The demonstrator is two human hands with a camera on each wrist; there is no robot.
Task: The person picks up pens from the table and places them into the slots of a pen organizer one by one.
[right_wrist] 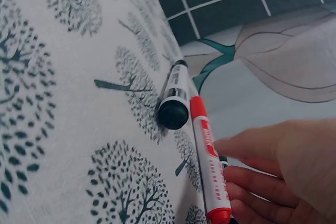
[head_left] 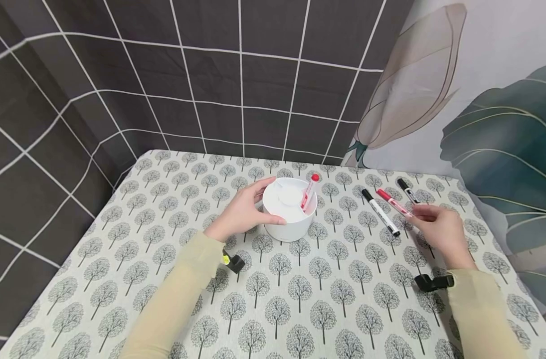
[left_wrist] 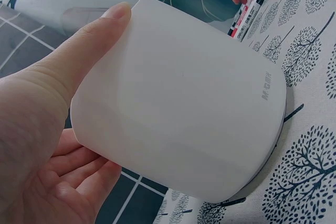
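Note:
A white cup (head_left: 287, 219) stands mid-table, and my left hand (head_left: 254, 207) grips its left side, thumb in front and fingers behind. In the left wrist view the cup (left_wrist: 184, 103) fills the frame, with my left hand (left_wrist: 58, 124) wrapped round it. One red-capped marker (head_left: 309, 191) leans inside the cup. A second red marker (head_left: 393, 203) lies on the cloth to the right; my right hand (head_left: 423, 215) pinches its near end. The right wrist view shows that red marker (right_wrist: 209, 161) against my right hand's fingertips (right_wrist: 236, 148), beside a black marker (right_wrist: 173, 100).
Two black markers (head_left: 380, 212) (head_left: 407, 190) lie either side of the red one on the tree-print tablecloth (head_left: 299, 289). A dark grid-patterned wall stands behind and to the left, and a leaf-print curtain (head_left: 492, 114) to the right. The table's right edge runs close to my right hand.

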